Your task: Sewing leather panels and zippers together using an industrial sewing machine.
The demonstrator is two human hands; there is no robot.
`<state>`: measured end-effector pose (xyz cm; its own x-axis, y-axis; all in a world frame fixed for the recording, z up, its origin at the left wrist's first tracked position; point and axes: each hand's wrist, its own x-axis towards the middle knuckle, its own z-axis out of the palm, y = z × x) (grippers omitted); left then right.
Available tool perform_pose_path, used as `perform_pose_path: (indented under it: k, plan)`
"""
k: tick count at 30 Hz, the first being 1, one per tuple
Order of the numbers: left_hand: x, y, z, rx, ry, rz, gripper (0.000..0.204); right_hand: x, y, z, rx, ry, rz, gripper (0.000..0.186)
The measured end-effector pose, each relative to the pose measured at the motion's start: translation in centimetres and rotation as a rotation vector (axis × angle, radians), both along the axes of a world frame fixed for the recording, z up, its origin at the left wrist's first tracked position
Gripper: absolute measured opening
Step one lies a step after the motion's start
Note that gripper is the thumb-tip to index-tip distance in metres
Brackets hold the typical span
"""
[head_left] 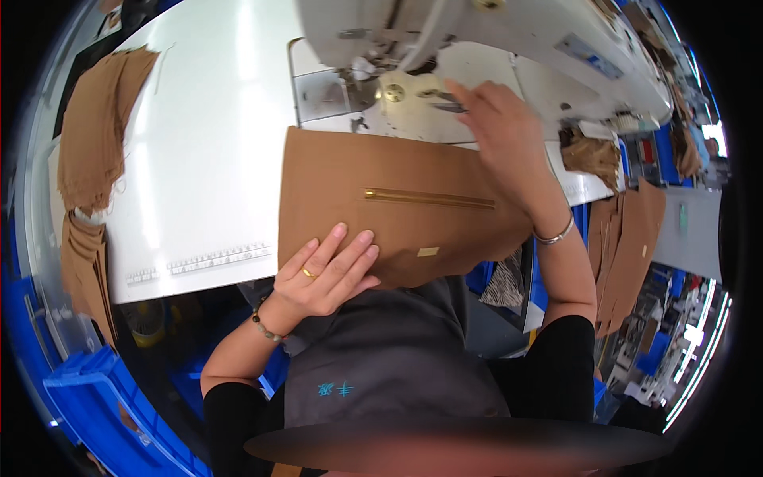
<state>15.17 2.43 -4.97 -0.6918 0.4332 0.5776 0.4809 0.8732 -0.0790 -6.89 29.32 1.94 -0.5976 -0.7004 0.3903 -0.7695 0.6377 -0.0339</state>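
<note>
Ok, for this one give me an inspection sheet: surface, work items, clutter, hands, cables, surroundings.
Surface: white, smooth sewing table with a ruler scale along its near edge; white sewing machine at the back.
Work items: flat brown fabric panel with a narrow golden-brown strip; small dark metal snips beyond it.
Clutter: stacked brown fabric pieces at left; crumpled brown fabric at right.
Hands: left hand spread on the panel; right hand at the snips, blurred, grip unclear.
Cables: nothing seen.
Surroundings: blue plastic bin at lower left.
</note>
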Motion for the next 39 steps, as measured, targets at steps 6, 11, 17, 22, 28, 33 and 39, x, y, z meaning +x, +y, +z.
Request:
perform_pose_path:
  k: [6, 11, 17, 22, 28, 33, 39]
  plan:
    - [-0.1, 0.1, 0.1, -0.006, -0.014, -0.018, 0.036, 1.8, 11.3, 1.0, 0.133, -0.048, -0.382, 0.047]
    - [0.2, 0.2, 0.1, -0.024, -0.06, 0.002, 0.034, 2.8, 12.4, -0.8, -0.148, 0.116, -0.26, 0.037]
    - [0.3, 0.1, -0.1, -0.014, -0.072, 0.0, 0.033, 3.8, 9.5, -1.9, -0.381, -0.099, -0.127, 0.011]
    - [0.5, 0.3, -0.2, 0.0, -0.09, 0.027, 0.03, 3.5, 7.9, -2.1, -0.346, -0.196, -0.119, 0.012]
    - [-0.4, 2.5, 4.4, 0.259, -0.244, 0.006, 0.027, 3.5, 5.1, -3.1, -0.284, -0.053, -0.128, 0.014]
    - [0.0, 4.6, 13.0, 1.14, -0.437, -0.493, 0.015, 3.6, 4.2, -3.6, -0.26, 0.013, -0.139, 0.02]
    - [0.2, 10.0, 15.8, 1.703, -0.6, -1.046, 0.011, 3.5, 4.4, -3.6, -0.283, 0.007, -0.133, 0.016]
